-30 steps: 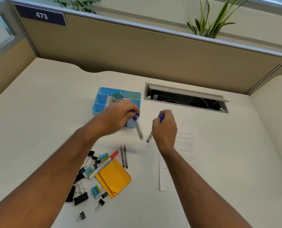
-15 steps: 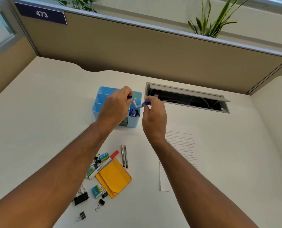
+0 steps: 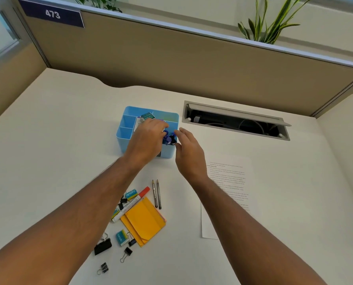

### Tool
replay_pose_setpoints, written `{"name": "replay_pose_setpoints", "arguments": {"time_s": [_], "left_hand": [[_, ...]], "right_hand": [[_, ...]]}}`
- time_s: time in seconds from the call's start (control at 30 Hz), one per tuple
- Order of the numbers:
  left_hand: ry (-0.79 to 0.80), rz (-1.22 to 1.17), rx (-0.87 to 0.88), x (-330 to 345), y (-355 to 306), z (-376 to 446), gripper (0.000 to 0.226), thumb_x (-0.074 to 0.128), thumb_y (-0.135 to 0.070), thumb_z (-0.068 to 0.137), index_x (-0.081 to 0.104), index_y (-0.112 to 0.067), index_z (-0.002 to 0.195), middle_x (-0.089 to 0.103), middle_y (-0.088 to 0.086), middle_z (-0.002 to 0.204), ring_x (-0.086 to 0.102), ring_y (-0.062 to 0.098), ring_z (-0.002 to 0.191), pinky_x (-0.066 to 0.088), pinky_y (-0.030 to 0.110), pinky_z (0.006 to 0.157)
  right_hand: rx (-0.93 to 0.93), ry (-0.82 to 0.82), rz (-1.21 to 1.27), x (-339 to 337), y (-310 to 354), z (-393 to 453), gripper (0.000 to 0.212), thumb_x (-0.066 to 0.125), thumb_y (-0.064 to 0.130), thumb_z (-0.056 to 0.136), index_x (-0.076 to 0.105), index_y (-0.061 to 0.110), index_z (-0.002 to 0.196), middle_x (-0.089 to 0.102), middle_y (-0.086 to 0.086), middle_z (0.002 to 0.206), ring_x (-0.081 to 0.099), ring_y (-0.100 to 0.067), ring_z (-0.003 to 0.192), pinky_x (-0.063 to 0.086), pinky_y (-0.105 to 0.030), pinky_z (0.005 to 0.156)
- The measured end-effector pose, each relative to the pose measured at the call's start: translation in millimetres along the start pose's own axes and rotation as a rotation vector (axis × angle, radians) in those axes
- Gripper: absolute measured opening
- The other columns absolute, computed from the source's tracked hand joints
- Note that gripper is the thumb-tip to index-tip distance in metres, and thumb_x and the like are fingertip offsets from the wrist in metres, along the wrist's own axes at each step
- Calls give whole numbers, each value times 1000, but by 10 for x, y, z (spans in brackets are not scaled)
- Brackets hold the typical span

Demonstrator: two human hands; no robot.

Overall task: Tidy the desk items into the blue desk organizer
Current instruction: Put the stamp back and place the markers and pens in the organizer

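The blue desk organizer stands mid-desk with several blue-capped markers upright in its front right compartment and a small green packet at its back. My left hand lies over the organizer, fingertips beside the marker caps, nothing gripped. My right hand hovers just right of the organizer, fingers spread and empty. Nearer me lie two pencils, a red-capped marker, a yellow envelope, erasers and binder clips.
A printed sheet of paper lies to the right under my right forearm. An open cable hatch sits in the desk behind it. A tan partition walls off the back and sides.
Both hands carried a blue-capped marker up to the organizer and let them go into the front right compartment. My hands now hold nothing.
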State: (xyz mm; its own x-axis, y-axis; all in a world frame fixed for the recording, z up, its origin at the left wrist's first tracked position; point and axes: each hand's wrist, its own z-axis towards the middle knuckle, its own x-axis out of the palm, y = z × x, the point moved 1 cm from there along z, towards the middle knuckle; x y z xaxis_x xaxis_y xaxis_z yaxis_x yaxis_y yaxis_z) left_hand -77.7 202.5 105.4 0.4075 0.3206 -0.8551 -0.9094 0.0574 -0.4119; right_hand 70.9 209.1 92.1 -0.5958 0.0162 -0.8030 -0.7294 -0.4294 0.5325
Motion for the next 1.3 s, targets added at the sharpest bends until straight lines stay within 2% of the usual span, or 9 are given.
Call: {"name": "replay_pose_setpoints", "arguments": {"time_s": [0.07, 0.17, 0.3, 0.4, 0.47, 0.57, 0.83, 1.13, 1.3], "left_hand": [[-99, -59, -9, -28, 14, -108, 31, 67, -15, 90, 65, -6, 120, 67, 14, 121, 59, 28, 115, 54, 40, 92], [-180, -167, -114, 22, 71, -424, 17, 65, -17, 93, 64, -13, 110, 64, 6, 107, 58, 17, 103, 55, 28, 78], [8, -120, -250, 279, 169, -956, 6, 66, -21, 90, 63, -20, 96, 60, -4, 91, 55, 14, 87, 53, 31, 69], [169, -38, -286, 455, 227, -1173, 17, 68, -32, 87, 67, -19, 98, 65, -3, 92, 55, 19, 94, 50, 36, 74], [252, 46, -293, 515, 210, -1196, 23, 65, -38, 87, 68, -20, 101, 67, -4, 97, 53, 19, 97, 48, 36, 77], [318, 123, -321, 558, 155, -1159, 24, 61, -41, 88, 66, -22, 101, 68, -5, 101, 51, 19, 100, 46, 35, 79], [320, 109, -403, 606, 116, -1081, 32, 61, -50, 91, 65, -22, 106, 69, -3, 101, 53, 19, 99, 46, 34, 80], [324, 196, -389, 597, 33, -1089, 20, 57, -37, 94, 58, -17, 95, 68, 2, 94, 54, 20, 91, 40, 31, 67], [333, 160, -434, 603, -8, -1058, 7, 54, -20, 95, 55, -13, 97, 66, 6, 93, 53, 21, 91, 35, 29, 63]], "right_hand": [[73, -40, 24, 25, -43, -96, 39, 59, 11, 98, 55, 11, 137, 55, -6, 138, 57, -19, 120, 51, -30, 95], [200, -52, 35, 123, -93, -315, 30, 59, 16, 98, 56, 14, 128, 49, -2, 130, 61, -16, 102, 55, -28, 81], [252, 145, -10, 365, -142, -609, 24, 60, 21, 97, 55, 15, 120, 51, -2, 123, 60, -17, 92, 52, -29, 77], [228, 368, -30, 519, -140, -746, 28, 59, 26, 97, 57, 14, 121, 55, -5, 121, 60, -23, 97, 50, -34, 82], [209, 431, -45, 586, -122, -796, 30, 59, 26, 96, 58, 12, 122, 57, -7, 119, 60, -25, 101, 50, -35, 83], [188, 440, -74, 658, -80, -832, 25, 56, 23, 96, 60, 12, 118, 58, -8, 114, 58, -25, 99, 52, -37, 82], [184, 390, -113, 668, -34, -844, 18, 50, 16, 97, 59, 13, 112, 57, -7, 109, 54, -22, 94, 49, -32, 75], [49, 437, -234, 657, -15, -915, 20, 53, 6, 95, 56, 11, 114, 55, -9, 112, 54, -23, 99, 38, -28, 72], [44, 483, -267, 649, 23, -881, 23, 55, 8, 97, 52, 9, 119, 56, -12, 117, 53, -23, 103, 43, -28, 80]]}}
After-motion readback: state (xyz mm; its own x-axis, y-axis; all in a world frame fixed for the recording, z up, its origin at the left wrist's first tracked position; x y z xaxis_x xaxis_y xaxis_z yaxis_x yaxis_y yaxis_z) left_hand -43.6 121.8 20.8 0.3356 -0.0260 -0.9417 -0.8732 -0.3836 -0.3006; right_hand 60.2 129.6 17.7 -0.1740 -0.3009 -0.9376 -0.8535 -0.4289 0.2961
